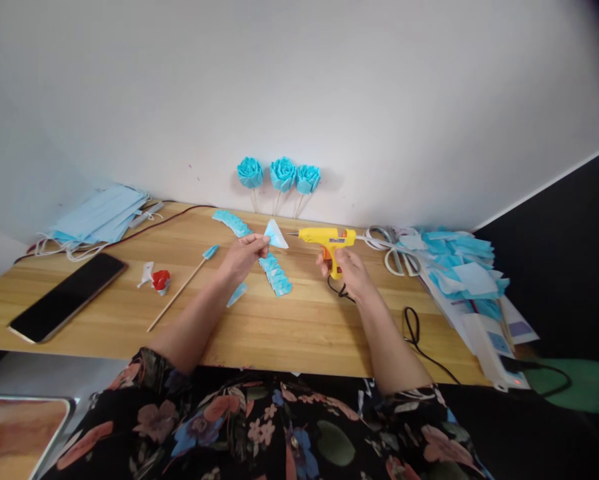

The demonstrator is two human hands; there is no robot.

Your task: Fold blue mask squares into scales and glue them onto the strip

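- From my remote seat I have the left hand point(249, 253) pinched shut, thumb against fingers, on a pale blue-and-white triangular piece of thin fabric point(276, 236), which juts out past the fingertips toward the right hand.
- My right hand point(344, 267) is wrapped around the grip of a yellow plastic glue gun with an orange trigger point(324, 236); its nozzle points at the triangle between both hands, and I can't tell whether they touch.
- Under and beyond the left hand, a row of blue folded fabric petals point(277, 277) lies on the wood-grain desk point(299, 340).
- To the left hand's left I see a thin wooden stick with a blue tip point(182, 293).
- Beyond both hands, three blue rose-shaped flowers on thin sticks point(282, 175) stand by the wall point(299, 80).
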